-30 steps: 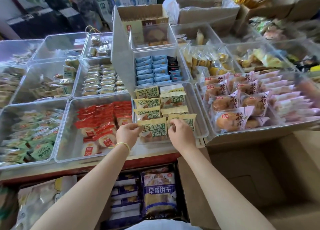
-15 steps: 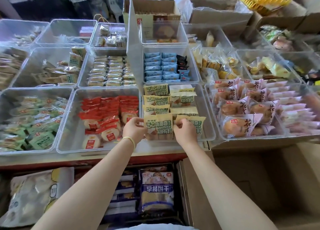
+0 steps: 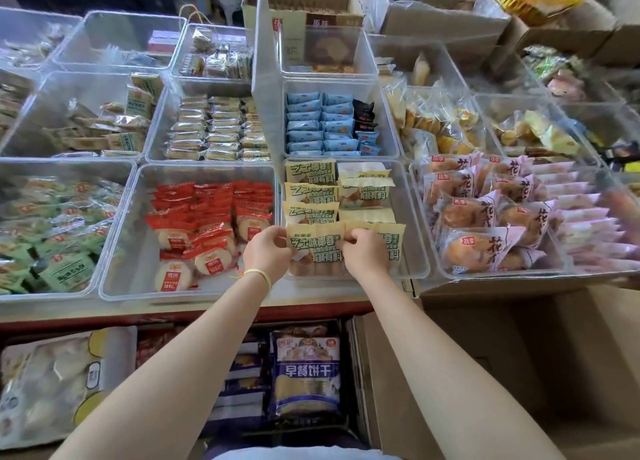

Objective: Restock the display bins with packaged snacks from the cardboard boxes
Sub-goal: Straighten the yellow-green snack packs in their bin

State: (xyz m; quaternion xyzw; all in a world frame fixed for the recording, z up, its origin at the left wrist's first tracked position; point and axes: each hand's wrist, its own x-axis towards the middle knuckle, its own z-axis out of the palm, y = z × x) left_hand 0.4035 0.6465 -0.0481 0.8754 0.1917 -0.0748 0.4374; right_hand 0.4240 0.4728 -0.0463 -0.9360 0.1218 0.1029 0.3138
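A clear display bin (image 3: pixel 417 251) in the front row holds two rows of yellow-green snack packets. My left hand (image 3: pixel 268 251) pinches the left edge of the front yellow-green packet (image 3: pixel 317 246), which stands upright at the bin's near end. My right hand (image 3: pixel 362 251) pinches the top edge where this packet meets the one beside it (image 3: pixel 393 243). Both forearms reach up over the counter edge. A large open cardboard box (image 3: pixel 519 355) sits low at the right, its inside mostly out of sight.
Beside this bin are a bin of red packets (image 3: pixel 207 224), a bin of green packets (image 3: pixel 52 231) and a bin of pink bread packs (image 3: pixel 491 217). Blue packets (image 3: pixel 322 123) lie behind. Under the counter stands a blue biscuit bag (image 3: pixel 304 376). More cardboard boxes (image 3: pixel 443 12) stand at the back.
Both hands stay on the front yellow-green packets with small shifts. The right hand has moved slightly left toward the left packet's edge. The camera has tilted and come a little closer.
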